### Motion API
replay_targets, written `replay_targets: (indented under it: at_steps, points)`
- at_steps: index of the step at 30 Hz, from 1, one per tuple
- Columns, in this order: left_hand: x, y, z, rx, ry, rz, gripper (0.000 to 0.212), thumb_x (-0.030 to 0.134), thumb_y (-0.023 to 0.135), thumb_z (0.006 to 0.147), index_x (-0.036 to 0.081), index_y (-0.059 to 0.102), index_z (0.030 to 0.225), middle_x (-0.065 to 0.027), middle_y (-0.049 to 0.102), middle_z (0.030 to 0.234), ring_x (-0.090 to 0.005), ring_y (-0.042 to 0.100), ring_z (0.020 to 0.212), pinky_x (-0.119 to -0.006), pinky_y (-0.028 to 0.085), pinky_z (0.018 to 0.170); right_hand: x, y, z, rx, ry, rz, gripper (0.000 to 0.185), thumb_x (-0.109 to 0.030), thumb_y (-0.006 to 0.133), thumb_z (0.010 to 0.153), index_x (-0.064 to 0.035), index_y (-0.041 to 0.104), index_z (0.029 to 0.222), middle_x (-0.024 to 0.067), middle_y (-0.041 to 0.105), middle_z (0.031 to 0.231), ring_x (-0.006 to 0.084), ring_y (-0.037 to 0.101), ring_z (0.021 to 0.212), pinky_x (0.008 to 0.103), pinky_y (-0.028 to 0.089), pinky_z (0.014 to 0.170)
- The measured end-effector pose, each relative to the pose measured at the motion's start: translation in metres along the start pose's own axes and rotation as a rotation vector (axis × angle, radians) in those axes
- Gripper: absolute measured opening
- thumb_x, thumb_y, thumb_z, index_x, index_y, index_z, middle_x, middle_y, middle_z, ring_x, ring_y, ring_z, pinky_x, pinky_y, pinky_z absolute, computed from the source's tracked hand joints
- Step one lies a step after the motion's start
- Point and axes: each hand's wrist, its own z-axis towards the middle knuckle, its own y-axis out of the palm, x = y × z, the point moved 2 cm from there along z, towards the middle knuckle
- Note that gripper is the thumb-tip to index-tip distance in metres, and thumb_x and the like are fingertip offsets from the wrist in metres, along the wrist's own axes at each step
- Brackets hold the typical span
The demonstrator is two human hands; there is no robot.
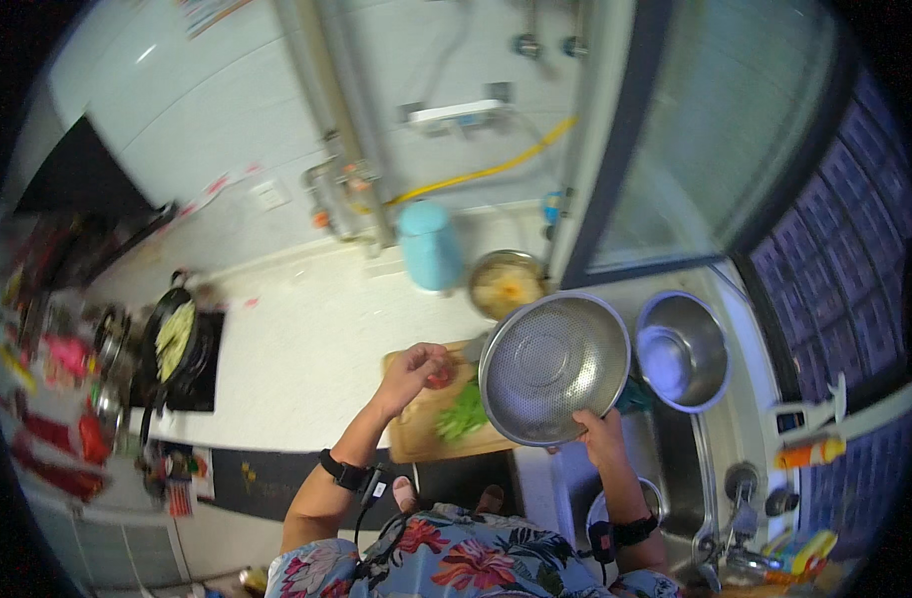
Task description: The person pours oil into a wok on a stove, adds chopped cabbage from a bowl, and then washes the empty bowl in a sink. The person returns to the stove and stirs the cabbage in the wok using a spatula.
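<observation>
My right hand (pixel 601 436) grips the rim of a perforated stainless steel colander (pixel 554 368), tilted over the right part of a wooden cutting board (pixel 418 439). The colander looks empty. My left hand (pixel 418 371) is over the board's left part, its fingers closed on a small red food item (pixel 439 374), whose kind I cannot tell. Chopped green vegetable (pixel 461 415) lies on the board between my hands, partly hidden by the colander. Part of a grey blade (pixel 477 347) shows behind it.
A metal bowl with pale food (pixel 506 288) and a light blue jug (pixel 428 247) stand behind the board. At right are a steel bowl (pixel 684 351) and the sink (pixel 676 463) with its faucet (pixel 741 516). A pan with sliced food (pixel 173 340) sits on the cooktop at left.
</observation>
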Motion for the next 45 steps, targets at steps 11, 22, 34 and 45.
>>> replay_targets:
  at_steps: [11,22,34,45]
  points:
    - [-0.113,-0.277,-0.184,0.499,-0.152,-0.179,0.029,0.022,0.059,0.09,0.002,0.057,0.111,-0.0068,0.065,0.094,-0.0152,0.062,0.081,-0.029,0.051,0.07,0.192,0.299,0.034,-0.44,0.375,-0.438,0.025,-0.005,0.062,0.078,0.0032,0.058,0.101,0.0111,0.061,0.089,0.022,0.062,0.072,0.0347,0.053,0.06]
    - [-0.185,-0.432,-0.29,0.555,-0.25,-0.168,0.025,0.021,0.056,0.094,0.004,0.057,0.113,-0.0047,0.064,0.095,-0.0126,0.06,0.084,-0.027,0.05,0.071,0.364,0.541,0.06,-0.404,0.517,-0.504,0.03,-0.001,0.059,0.078,0.0077,0.052,0.106,0.0195,0.061,0.092,0.0312,0.065,0.076,0.0371,0.057,0.06]
    - [-0.186,-0.478,-0.301,0.615,-0.219,-0.178,0.031,0.022,0.057,0.092,0.003,0.057,0.116,-0.004,0.064,0.094,-0.0113,0.06,0.083,-0.026,0.049,0.071,0.374,0.616,0.08,-0.591,0.426,-0.484,0.044,-0.026,0.067,0.083,0.0057,0.053,0.11,0.0204,0.062,0.098,0.0282,0.066,0.085,0.0351,0.057,0.071]
    - [-0.149,-0.521,-0.351,0.842,-0.022,0.121,0.029,0.015,0.058,0.093,-0.001,0.056,0.117,-0.0027,0.064,0.094,-0.0082,0.058,0.08,-0.023,0.047,0.069,0.33,0.638,-0.001,-1.101,0.549,-0.823,0.045,-0.037,0.061,0.09,-0.0006,0.053,0.115,0.0116,0.065,0.096,0.0204,0.066,0.082,0.0274,0.053,0.069]
